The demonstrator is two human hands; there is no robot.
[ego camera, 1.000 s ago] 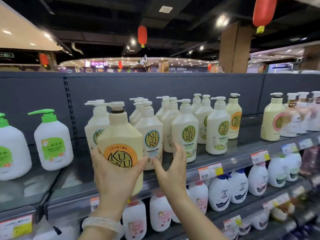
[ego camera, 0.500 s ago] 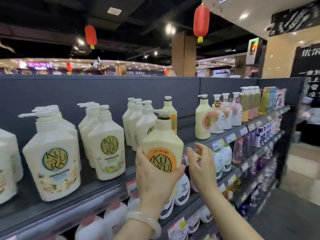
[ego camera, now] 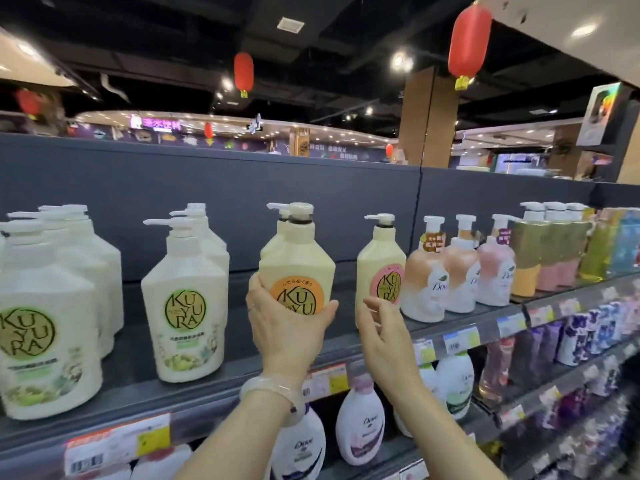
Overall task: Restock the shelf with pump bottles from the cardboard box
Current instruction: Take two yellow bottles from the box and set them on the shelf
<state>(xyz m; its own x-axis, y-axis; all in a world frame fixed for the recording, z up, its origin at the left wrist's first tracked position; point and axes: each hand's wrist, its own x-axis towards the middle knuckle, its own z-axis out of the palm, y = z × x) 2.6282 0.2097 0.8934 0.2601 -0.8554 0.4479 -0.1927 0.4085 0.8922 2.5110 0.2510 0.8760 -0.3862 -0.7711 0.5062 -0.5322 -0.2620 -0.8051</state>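
Green-label bottles (ego camera: 188, 306) stand left of the orange-label pump bottle (ego camera: 297, 268), a pink-label bottle (ego camera: 380, 271) just right, all on the shelf (ego camera: 467, 327). Left hand (ego camera: 285, 327) grips it from below; right hand (ego camera: 379, 327) hovers beside, fingers loose, holding nothing.

Hidden behind the left hand (ego camera: 284, 327): base of the orange-label bottle (ego camera: 298, 268). Cut off at nine o'clock: the leftmost green-label bottle (ego camera: 41, 327). Blurred at four o'clock: lower-shelf bottles (ego camera: 588, 403).
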